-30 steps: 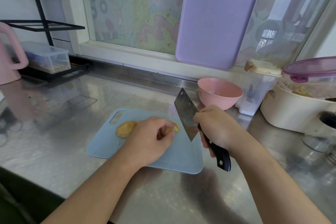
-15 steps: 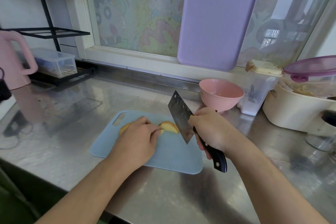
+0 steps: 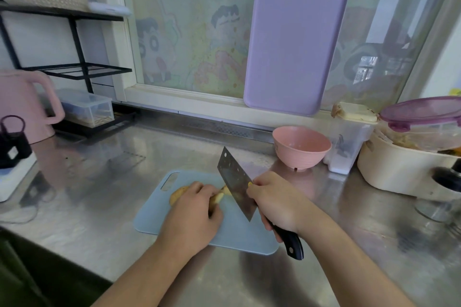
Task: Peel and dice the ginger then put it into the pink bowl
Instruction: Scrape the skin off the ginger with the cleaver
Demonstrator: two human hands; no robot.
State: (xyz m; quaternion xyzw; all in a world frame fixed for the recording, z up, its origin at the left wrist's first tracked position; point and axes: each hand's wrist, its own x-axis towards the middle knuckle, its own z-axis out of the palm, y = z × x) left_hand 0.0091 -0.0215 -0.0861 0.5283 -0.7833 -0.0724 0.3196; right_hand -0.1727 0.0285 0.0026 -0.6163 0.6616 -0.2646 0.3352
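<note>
Lower centre of the frame: a pale blue cutting board (image 3: 239,234) lies flat on the steel counter (image 3: 104,229). The ginger (image 3: 219,197) sits on the board's upper half, partly hidden. The left hand (image 3: 192,217) lies over it with fingers curled down, pinning the piece to the board; a second tan lump (image 3: 177,195) shows at the hand's upper left edge.

The right hand (image 3: 277,203) is clenched round the black handle of a cleaver (image 3: 235,183). The blade stands tilted, its tip towards the upper left, its face just beside the exposed yellow end of the ginger. Whether the edge touches it cannot be told.

The pink bowl (image 3: 301,147) stands upright, right of centre, beyond the board and apart from it.

A purple board (image 3: 294,50) leans against the window behind. A clear container (image 3: 349,139) stands just right of the bowl.
</note>
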